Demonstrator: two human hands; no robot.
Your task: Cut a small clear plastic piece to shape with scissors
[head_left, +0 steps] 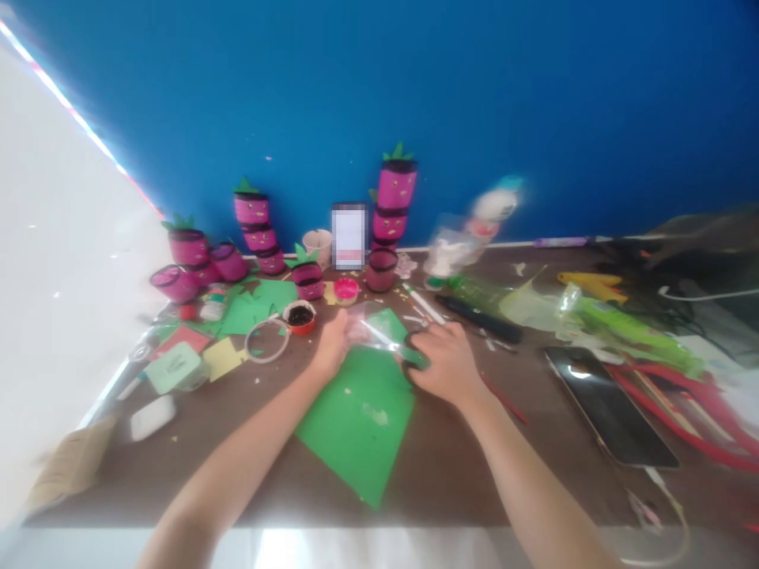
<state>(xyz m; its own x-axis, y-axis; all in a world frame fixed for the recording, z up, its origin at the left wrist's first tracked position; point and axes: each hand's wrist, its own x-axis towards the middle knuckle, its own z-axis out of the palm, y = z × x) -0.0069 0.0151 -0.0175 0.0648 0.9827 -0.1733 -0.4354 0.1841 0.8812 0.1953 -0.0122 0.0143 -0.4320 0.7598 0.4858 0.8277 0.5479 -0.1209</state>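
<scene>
Over the middle of the table, my left hand (pixel 332 344) is closed on a clear plastic piece (pixel 358 325), whose exact shape is blurred. My right hand (pixel 443 359) grips a pair of scissors with green handles (pixel 417 357). Their bright blades (pixel 383 338) point left and lie at the clear plastic; whether they are apart or together I cannot tell. Below both hands, a green paper sheet (pixel 361 415) lies flat on the table. Just beyond my left hand stand a red cup with dark contents (pixel 301 318) and a small pink dish (pixel 345 292).
Purple decorated cups (pixel 390 224), some stacked, line the blue wall (pixel 379 87). A phone (pixel 610 407) lies at right beside red-handled scissors (pixel 705 423). Green scraps (pixel 258 308), a tape ring (pixel 267 341), a white case (pixel 152 416) and a black tool (pixel 479 318) surround the hands.
</scene>
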